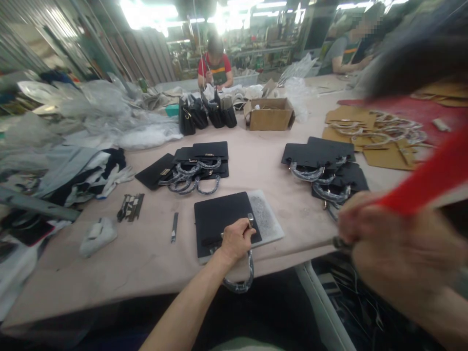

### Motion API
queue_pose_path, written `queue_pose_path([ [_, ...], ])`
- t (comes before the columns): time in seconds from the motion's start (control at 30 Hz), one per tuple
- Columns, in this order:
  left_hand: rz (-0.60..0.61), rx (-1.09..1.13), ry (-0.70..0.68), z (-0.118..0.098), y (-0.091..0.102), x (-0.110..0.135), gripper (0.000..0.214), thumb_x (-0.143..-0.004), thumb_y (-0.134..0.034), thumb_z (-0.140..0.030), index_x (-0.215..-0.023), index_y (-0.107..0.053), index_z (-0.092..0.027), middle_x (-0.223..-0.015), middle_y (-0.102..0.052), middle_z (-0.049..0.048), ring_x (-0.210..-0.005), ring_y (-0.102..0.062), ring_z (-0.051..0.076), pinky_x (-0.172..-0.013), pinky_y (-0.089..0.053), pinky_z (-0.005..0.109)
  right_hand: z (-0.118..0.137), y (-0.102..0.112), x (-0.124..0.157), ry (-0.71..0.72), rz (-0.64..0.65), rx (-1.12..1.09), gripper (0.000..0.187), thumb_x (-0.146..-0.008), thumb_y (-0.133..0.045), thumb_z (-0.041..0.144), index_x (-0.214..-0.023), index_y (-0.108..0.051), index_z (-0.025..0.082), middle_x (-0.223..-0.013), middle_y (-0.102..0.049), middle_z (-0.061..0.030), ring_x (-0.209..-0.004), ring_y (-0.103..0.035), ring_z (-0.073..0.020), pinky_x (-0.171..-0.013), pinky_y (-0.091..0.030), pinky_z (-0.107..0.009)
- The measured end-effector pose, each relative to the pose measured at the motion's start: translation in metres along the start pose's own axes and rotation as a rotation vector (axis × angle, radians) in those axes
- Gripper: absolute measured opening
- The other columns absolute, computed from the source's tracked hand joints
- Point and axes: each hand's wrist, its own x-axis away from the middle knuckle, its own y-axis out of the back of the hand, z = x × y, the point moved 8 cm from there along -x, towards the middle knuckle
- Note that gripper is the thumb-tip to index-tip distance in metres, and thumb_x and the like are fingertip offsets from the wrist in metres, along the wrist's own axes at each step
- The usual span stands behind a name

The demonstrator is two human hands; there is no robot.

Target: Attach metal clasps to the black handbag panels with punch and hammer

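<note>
In front of me a black bag panel [223,209] lies flat on a grey-white speckled slab [268,217]. A handle [239,286] wrapped in clear plastic hangs from it over the table's front edge. My left hand [237,240] rests on the panel, its thumb and fingers closed on a short metal piece [250,219] near the panel's right side. Raised close to the camera at the right, my right hand [402,248] is wrapped around the red handle of a hammer [431,170]. Its dark head is smeared by motion.
Black panels with wrapped handles lie in piles at left [201,158] and right [318,151]. Around them are metal strips [130,207], a cardboard box [270,117], finished black bags [208,114] and brown pieces [387,151]. Two people sit across the table.
</note>
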Motion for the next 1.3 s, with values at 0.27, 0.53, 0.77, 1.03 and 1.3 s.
queue_pose_path([
  [0.27,0.001,0.03,-0.006,-0.001,0.0,0.001,0.008,-0.088,-0.063,-0.016,-0.083,-0.064,-0.021,-0.088,-0.072,0.0027,-0.083,-0.068,0.017,-0.077,-0.051,0.027,-0.057,-0.089,0.015,-0.277,0.373,-0.137,0.036,-0.096,-0.04,0.049,-0.071,-0.046,0.024,-0.058,-0.054,-0.0018,-0.053,-0.046,-0.0167,-0.054,-0.028,-0.03],
  [0.53,0.025,0.054,0.013,-0.001,0.002,-0.002,0.009,-0.087,-0.066,-0.014,-0.083,-0.065,-0.022,-0.09,-0.072,0.0022,-0.087,-0.069,0.018,-0.081,-0.053,0.027,-0.124,-0.184,0.002,-0.459,0.334,-0.053,0.022,-0.096,-0.048,0.029,-0.095,-0.063,0.013,-0.089,-0.066,-0.0158,-0.085,-0.063,-0.0265,-0.072,-0.045,-0.034],
  [0.77,0.048,0.127,0.041,0.0,0.0,-0.002,0.008,-0.088,-0.062,-0.016,-0.09,-0.067,-0.021,-0.096,-0.073,0.0038,-0.092,-0.068,0.018,-0.09,-0.053,0.031,-0.006,-0.226,0.011,0.216,0.207,-0.301,0.043,-0.096,-0.045,0.022,-0.137,-0.052,0.015,-0.134,-0.059,-0.0187,-0.124,-0.053,-0.0309,-0.105,-0.042,-0.05],
  [1.03,-0.293,0.739,0.578,0.065,0.068,-0.004,0.043,-0.08,-0.065,-0.056,-0.096,-0.061,-0.015,-0.098,-0.074,0.0101,-0.084,-0.073,0.023,-0.077,-0.06,0.038,0.008,-0.24,0.015,0.229,0.256,-0.225,0.044,-0.096,-0.056,0.029,-0.138,-0.054,0.018,-0.13,-0.062,-0.0145,-0.116,-0.054,-0.0307,-0.1,-0.04,-0.048],
  [1.3,0.132,-0.803,0.79,0.146,0.218,0.059,0.03,-0.09,-0.053,-0.04,-0.071,-0.062,-0.019,-0.081,-0.072,0.0147,-0.088,-0.07,0.034,-0.074,-0.049,0.039,0.032,-0.232,-0.001,0.387,0.32,-0.104,0.019,-0.093,-0.057,0.015,-0.107,-0.069,0.02,-0.108,-0.064,-0.0104,-0.097,-0.051,-0.0249,-0.086,-0.034,-0.04],
])
